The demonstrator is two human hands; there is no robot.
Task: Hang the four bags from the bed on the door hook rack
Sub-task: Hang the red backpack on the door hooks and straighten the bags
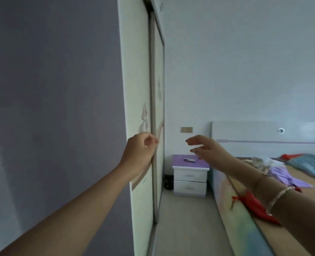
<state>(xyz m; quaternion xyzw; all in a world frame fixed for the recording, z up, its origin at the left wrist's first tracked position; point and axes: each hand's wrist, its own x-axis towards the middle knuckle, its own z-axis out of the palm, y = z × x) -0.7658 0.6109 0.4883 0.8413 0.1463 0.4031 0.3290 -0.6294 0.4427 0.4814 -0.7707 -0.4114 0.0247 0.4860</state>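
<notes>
Dim, bluish daylight — brighter on the right, the wall (51, 89) at left in grey shadow; motion blur smears the bed (300, 163), and wide-angle distortion bends the edges.

A wardrobe (136, 89) is seen left of centre, with a nightstand (190, 175) placed beyond it at centre frame. The bed (263, 235) is set at lower right, just right of the nightstand. Bags (252, 206) are laid on the bed.
</notes>
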